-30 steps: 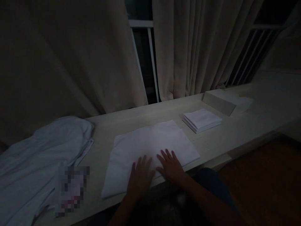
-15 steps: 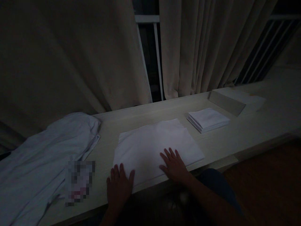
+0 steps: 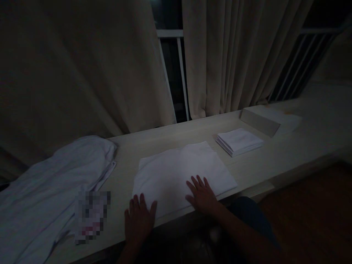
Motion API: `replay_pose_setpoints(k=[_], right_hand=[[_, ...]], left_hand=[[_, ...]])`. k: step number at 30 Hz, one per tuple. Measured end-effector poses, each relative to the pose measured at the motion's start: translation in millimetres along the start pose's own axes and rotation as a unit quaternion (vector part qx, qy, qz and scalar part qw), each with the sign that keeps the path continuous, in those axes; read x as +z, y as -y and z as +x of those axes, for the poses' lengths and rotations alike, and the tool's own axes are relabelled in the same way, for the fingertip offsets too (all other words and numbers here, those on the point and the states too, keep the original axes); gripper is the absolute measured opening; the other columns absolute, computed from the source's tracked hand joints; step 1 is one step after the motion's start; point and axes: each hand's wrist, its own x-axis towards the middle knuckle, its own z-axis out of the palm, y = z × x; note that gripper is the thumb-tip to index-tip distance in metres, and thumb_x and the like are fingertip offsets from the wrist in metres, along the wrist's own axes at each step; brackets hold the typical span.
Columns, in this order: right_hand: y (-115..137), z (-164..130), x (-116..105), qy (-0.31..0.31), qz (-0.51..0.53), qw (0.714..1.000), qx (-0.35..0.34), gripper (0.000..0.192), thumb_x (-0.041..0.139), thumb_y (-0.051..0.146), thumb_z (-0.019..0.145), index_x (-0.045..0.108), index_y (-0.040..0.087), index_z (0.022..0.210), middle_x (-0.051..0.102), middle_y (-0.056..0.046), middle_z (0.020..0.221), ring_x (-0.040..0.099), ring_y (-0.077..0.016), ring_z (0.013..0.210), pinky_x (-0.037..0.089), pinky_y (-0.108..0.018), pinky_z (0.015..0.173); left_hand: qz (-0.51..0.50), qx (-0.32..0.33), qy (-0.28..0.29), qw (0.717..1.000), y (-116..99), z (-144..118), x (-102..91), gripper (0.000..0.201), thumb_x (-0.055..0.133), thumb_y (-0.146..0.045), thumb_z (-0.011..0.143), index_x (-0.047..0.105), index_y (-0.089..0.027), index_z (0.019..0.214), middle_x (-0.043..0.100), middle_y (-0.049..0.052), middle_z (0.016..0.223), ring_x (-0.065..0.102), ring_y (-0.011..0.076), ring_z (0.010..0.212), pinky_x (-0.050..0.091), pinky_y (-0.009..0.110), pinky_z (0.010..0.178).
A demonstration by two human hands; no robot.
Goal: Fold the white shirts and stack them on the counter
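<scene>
A white folded cloth (image 3: 176,172) lies flat on the pale tabletop in front of me. My left hand (image 3: 139,218) rests at its near left corner, palm down with the fingers spread. Flat on the near right part of the same cloth is my right hand (image 3: 202,194), its fingers also apart. Neither hand grips anything. Beyond the cloth, to the right, sits a neat stack of folded white cloth (image 3: 239,141).
A heap of loose white fabric (image 3: 68,172) covers the table's left end. Beside it is a pixelated item (image 3: 92,216). An open pale box (image 3: 271,119) stands farther right. Beige curtains (image 3: 214,62) hang behind the table (image 3: 154,141), before a white railing.
Both hands stay spread on the cloth, almost unmoved. The view has shifted slightly; the cloth, the stack and the fabric heap keep their places on the table.
</scene>
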Motion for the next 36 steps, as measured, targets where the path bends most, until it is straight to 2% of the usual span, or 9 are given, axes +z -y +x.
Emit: replay_pose_setpoints(k=[5,8,11,15,18,20,26,32,36], right_hand=[[1.0,0.2,-1.0,0.015,-0.007,1.0,0.002,0.066,0.026,0.063,0.095,0.032,0.026,0.149,0.02,-0.007,0.157,0.011,-0.0337,0.145,0.012,-0.06,0.114],[15.7,4.6,-6.0,0.017,-0.015,1.0,-0.018,0.065,0.024,0.059,0.097,0.032,0.022,0.149,0.02,-0.008,0.157,0.01,-0.0331,0.145,0.012,-0.061,0.114],[52.6,17.0,-5.9,0.026,-0.01,0.995,-0.092,0.062,0.025,0.055,0.099,0.031,0.02,0.149,0.023,-0.008,0.157,0.012,-0.0301,0.145,0.013,-0.056,0.116],[124.5,48.9,11.7,0.06,-0.007,0.981,-0.187,0.056,0.033,0.052,0.099,0.035,0.022,0.146,0.035,-0.009,0.152,0.026,-0.0311,0.141,0.025,-0.053,0.114],[169.9,78.6,28.2,0.081,-0.009,0.97,-0.229,0.05,0.038,0.051,0.097,0.044,0.024,0.139,0.048,-0.009,0.143,0.04,-0.0332,0.134,0.033,-0.054,0.108],[187.7,97.2,36.0,0.096,-0.007,0.965,-0.242,0.048,0.037,0.052,0.097,0.047,0.024,0.135,0.051,-0.01,0.14,0.043,-0.0326,0.131,0.035,-0.054,0.106],[195.6,144.5,54.5,0.14,-0.007,0.962,-0.233,0.051,0.028,0.049,0.1,0.041,0.021,0.141,0.037,-0.01,0.151,0.029,-0.0288,0.14,0.027,-0.055,0.11],[192.3,188.4,80.0,0.155,0.001,0.969,-0.191,0.071,0.021,0.059,0.097,0.024,0.012,0.15,0.021,-0.014,0.157,0.012,-0.028,0.146,0.016,-0.054,0.115],[190.3,217.2,90.5,0.15,-0.005,0.972,-0.181,0.077,0.017,0.064,0.096,0.023,0.012,0.151,0.017,-0.013,0.158,0.009,-0.0284,0.146,0.011,-0.052,0.116]], left_hand=[[-0.003,0.012,-0.004,1.0,4.6,-1.2,5.2,0.081,0.02,-0.06,0.088,0.024,-0.005,0.148,0.026,0.025,0.154,0.021,0.0387,0.143,0.021,0.056,0.11],[-0.017,0.001,-0.014,1.0,4.8,-2.7,5.0,0.083,0.022,-0.061,0.088,0.024,-0.004,0.148,0.026,0.025,0.154,0.021,0.0379,0.143,0.02,0.056,0.112],[-0.033,-0.004,-0.019,0.999,5.3,-3.8,3.7,0.083,0.023,-0.061,0.087,0.025,-0.004,0.147,0.026,0.025,0.154,0.02,0.0376,0.143,0.017,0.056,0.113],[-0.049,0.003,-0.011,0.999,13.4,-6.2,9.6,0.072,0.028,-0.048,0.089,0.027,-0.006,0.147,0.025,0.022,0.155,0.016,0.036,0.145,0.016,0.057,0.113],[-0.063,0.023,-0.002,0.998,20.7,-9.2,15.6,0.066,0.033,-0.03,0.085,0.029,-0.01,0.148,0.025,0.017,0.156,0.012,0.0326,0.147,0.013,0.055,0.115],[-0.078,0.031,-0.007,0.996,22.8,-10.3,16.3,0.069,0.038,-0.031,0.083,0.028,-0.013,0.149,0.026,0.015,0.157,0.009,0.0331,0.147,0.011,0.056,0.116],[-0.132,0.009,-0.035,0.991,18.5,-6.9,6.9,0.073,0.04,-0.042,0.086,0.022,-0.014,0.151,0.026,0.016,0.156,0.01,0.0381,0.146,0.01,0.06,0.115],[-0.151,-0.032,-0.056,0.986,14.2,-5.6,0.6,0.079,0.031,-0.051,0.09,0.012,-0.004,0.151,0.026,0.024,0.154,0.013,0.0347,0.146,0.015,0.059,0.115],[-0.166,-0.042,-0.052,0.984,14.1,-5.8,2.4,0.082,0.03,-0.058,0.089,0.018,-0.004,0.15,0.025,0.024,0.154,0.014,0.0359,0.146,0.014,0.059,0.115]])
